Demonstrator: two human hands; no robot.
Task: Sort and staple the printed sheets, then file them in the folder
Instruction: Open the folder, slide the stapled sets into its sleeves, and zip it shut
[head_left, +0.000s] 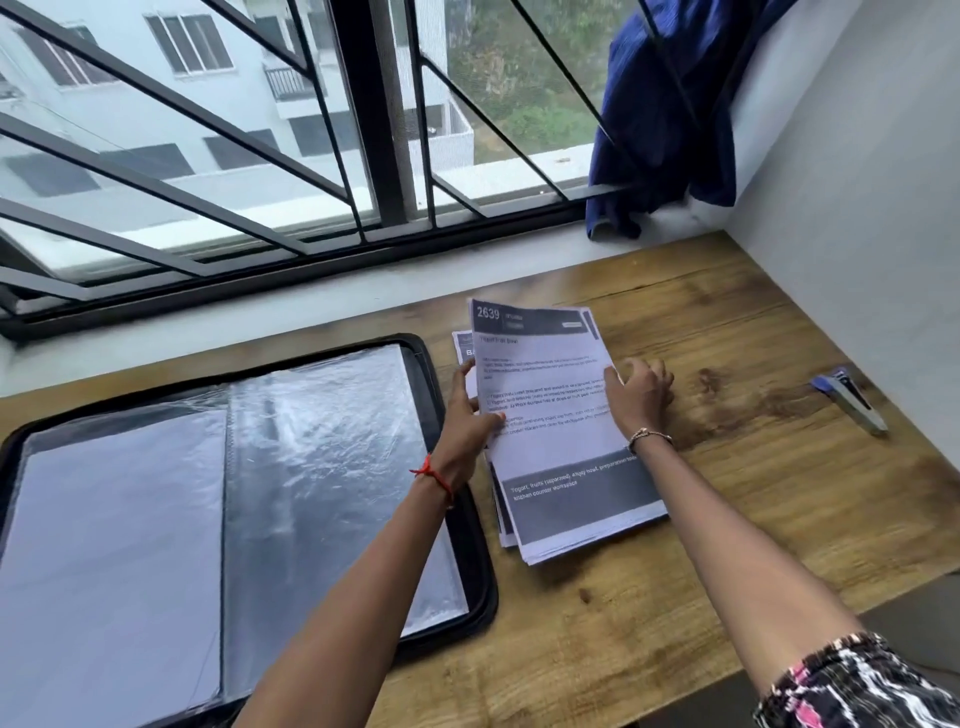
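Note:
A stack of printed sheets lies on the wooden desk, its top page headed "2639". My left hand grips the left edge of the top sheets, thumb on the page. On the stack's right edge my right hand rests with fingers curled over it. A black zip folder lies open to the left, showing clear plastic sleeves, one with a white sheet inside. A blue and silver stapler lies on the desk at the far right, apart from both hands.
A barred window runs along the back above a pale sill. Blue cloth hangs at the window's right end. A grey wall bounds the desk on the right. The desk's front edge runs close at lower right.

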